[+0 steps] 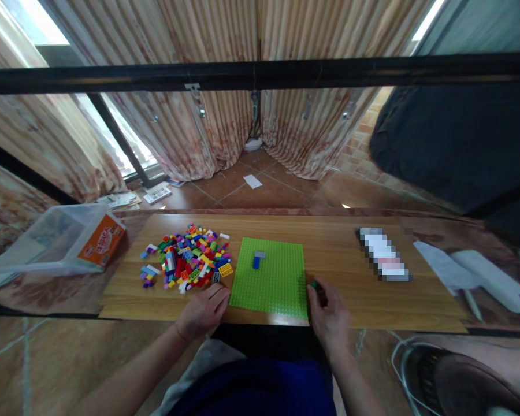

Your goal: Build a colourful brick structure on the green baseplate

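A bright green studded baseplate (273, 283) lies on a wooden board (338, 260). A blue brick with a grey brick (257, 258) beside it sits on the plate's far part. My left hand (203, 312) rests at the plate's near left corner, fingers curled against its edge, close to the pile of coloured bricks (190, 260). My right hand (329, 315) is at the plate's near right corner, fingers pinched round a small dark green piece (314, 284).
A clear plastic tub with an orange label (69, 240) lies on its side at the left. A pixelated flat object (383, 254) lies on the board's right. White paper and a white tool (481, 274) lie further right. A black bar (260, 75) crosses above.
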`<state>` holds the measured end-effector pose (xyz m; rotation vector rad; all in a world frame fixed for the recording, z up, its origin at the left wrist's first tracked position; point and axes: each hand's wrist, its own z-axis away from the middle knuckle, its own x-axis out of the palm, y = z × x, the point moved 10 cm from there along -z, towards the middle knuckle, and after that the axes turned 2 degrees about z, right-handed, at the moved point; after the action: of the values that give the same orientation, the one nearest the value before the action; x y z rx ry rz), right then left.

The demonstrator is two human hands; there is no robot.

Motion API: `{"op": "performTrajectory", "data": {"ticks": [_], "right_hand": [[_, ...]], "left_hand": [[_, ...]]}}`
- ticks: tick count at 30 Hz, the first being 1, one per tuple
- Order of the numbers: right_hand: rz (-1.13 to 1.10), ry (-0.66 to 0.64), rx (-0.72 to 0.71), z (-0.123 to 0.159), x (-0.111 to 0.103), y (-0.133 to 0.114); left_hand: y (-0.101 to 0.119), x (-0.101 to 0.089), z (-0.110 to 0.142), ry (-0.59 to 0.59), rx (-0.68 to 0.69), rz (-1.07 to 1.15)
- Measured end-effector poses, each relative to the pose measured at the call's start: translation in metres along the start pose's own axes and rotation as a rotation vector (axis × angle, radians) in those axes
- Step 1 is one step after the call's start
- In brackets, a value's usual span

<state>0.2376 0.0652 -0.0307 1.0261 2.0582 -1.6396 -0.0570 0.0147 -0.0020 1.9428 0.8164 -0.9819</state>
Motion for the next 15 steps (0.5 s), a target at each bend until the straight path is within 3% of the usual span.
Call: {"op": "performTrajectory", "data": {"ticks": [15], "right_hand": [[0.254,-0.036,-0.094,0.004,0.009,-0.014]], "left_hand": [[0.002,0.003,-0.002,-0.049,-0.028,-0.098]]}}
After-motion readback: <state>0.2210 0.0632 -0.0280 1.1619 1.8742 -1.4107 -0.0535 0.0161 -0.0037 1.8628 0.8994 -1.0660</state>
